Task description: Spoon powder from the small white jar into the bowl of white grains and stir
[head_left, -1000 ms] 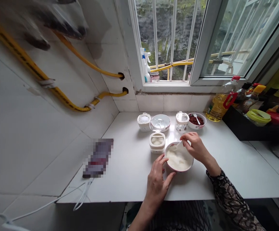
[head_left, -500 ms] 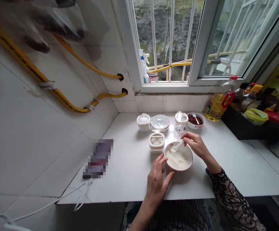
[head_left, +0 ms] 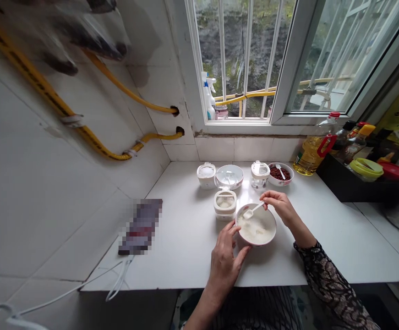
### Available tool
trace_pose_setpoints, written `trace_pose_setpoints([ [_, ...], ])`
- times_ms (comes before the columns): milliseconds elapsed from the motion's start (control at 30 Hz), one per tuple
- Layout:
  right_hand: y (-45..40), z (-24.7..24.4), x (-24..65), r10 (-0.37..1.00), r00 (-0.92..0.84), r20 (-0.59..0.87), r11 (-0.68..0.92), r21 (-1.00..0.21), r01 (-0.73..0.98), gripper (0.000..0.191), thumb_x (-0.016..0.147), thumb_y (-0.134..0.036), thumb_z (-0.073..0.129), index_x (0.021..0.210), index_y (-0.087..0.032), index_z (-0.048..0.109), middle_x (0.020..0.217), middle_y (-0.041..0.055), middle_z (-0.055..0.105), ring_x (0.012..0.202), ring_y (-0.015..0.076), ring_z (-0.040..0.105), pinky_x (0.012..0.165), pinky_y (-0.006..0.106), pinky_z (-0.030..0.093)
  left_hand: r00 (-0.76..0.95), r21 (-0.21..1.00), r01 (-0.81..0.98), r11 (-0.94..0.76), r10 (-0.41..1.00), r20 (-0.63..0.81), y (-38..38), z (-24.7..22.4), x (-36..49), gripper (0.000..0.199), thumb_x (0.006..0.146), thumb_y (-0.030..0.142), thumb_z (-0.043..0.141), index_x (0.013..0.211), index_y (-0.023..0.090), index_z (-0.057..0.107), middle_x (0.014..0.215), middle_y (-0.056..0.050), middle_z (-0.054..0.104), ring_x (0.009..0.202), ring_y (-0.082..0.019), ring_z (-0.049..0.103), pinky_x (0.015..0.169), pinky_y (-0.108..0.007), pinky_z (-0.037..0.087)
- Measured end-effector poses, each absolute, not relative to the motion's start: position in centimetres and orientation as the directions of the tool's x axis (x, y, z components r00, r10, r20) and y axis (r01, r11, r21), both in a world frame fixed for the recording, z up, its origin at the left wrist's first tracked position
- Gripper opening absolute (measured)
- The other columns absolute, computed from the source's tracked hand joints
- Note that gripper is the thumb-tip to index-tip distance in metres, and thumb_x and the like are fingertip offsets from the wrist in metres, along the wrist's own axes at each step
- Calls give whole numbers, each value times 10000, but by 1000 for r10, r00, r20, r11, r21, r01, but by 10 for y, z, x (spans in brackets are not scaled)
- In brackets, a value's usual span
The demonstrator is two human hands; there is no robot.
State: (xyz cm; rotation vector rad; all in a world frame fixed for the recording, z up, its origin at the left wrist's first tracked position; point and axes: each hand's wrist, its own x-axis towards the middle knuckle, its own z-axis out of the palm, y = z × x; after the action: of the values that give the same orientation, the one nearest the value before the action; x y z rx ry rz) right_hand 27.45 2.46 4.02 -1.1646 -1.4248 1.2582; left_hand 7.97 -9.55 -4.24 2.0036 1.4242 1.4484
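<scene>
A white ceramic bowl [head_left: 256, 233] with a pink rim stands on the white counter [head_left: 185, 256], holding a soft white food. My left hand [head_left: 224, 259] grips the bowl's near left side. My right hand [head_left: 280, 207] pinches a small white plastic spoon [head_left: 253, 211] above the bowl, with its tip over the food. Just behind the bowl stands an open square jar [head_left: 225, 204] with white contents, close to my left hand but not touched.
Along the back of the counter stand a white jar [head_left: 206, 176], a lidded bowl [head_left: 229, 177], a glass jar [head_left: 259, 175] and a bowl of red beans [head_left: 281, 174]. A cooking oil bottle [head_left: 314, 153] and a black tray of bottles [head_left: 343, 181] stand at the right. A pixelated object [head_left: 140, 227] lies at the left.
The spoon has come out from behind my right fingers and now points down-left over the food. My right hand has shifted slightly. My left hand stays on the bowl.
</scene>
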Motion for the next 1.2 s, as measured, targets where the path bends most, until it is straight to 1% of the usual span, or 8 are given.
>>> trace_pose_setpoints([
  [200,28,40,269,987,-155,48,52,-998,23,189,676,-357,679,734,-177,694,523,-22,602,590,167,567,732,346,456,3,699,537,-472,830,558,-95,-43,80,415,903,168,643,1284,249,499,1361,-139,575,1166,-273,633,703,-313,624],
  [333,24,44,249,953,-150,262,276,-958,80,212,824,-397,654,856,-190,687,649,13,685,672,195,642,754,361,505,0,701,537,-470,831,556,-95,-43,81,428,896,157,647,1287,251,500,1350,-136,582,1152,-270,637,718,-322,625],
  [467,17,45,232,755,-253,605,655,-680,329,147,949,-272,562,917,-217,696,811,57,746,835,223,673,854,396,501,0,708,529,-467,835,550,-96,-43,81,426,905,168,641,1297,252,497,1361,-132,576,1176,-275,630,732,-332,626],
  [567,14,44,227,568,-413,712,813,-409,414,201,964,-171,515,885,-222,692,801,54,754,889,230,669,927,433,455,1,716,524,-462,840,542,-96,-44,81,419,915,181,638,1301,256,495,1365,-127,574,1190,-274,624,752,-342,626],
  [633,13,45,229,558,-395,730,815,-395,423,195,967,-155,513,898,-220,684,795,48,754,881,227,669,919,428,454,4,716,525,-460,842,539,-96,-44,80,420,917,183,636,1305,257,494,1368,-128,572,1190,-275,623,761,-349,626],
  [867,16,50,265,847,-181,500,531,-775,343,146,930,-266,536,905,-204,665,682,7,673,659,186,637,698,325,507,3,713,525,-465,838,545,-96,-42,80,421,907,182,634,1298,247,495,1374,-142,570,1187,-279,625,726,-333,624],
  [1067,16,42,275,781,-352,515,609,-507,610,175,872,-136,519,826,-203,674,768,55,707,805,231,637,844,392,466,0,713,532,-457,842,540,-97,-40,80,412,902,178,630,1289,246,506,1378,-138,568,1188,-276,624,725,-333,625],
  [1200,11,36,263,723,-486,491,683,-402,610,208,890,-86,496,839,-192,667,789,68,719,822,230,641,893,407,434,-1,714,543,-442,850,528,-97,-41,81,412,897,181,630,1286,244,508,1384,-137,564,1184,-282,623,729,-346,625],
])
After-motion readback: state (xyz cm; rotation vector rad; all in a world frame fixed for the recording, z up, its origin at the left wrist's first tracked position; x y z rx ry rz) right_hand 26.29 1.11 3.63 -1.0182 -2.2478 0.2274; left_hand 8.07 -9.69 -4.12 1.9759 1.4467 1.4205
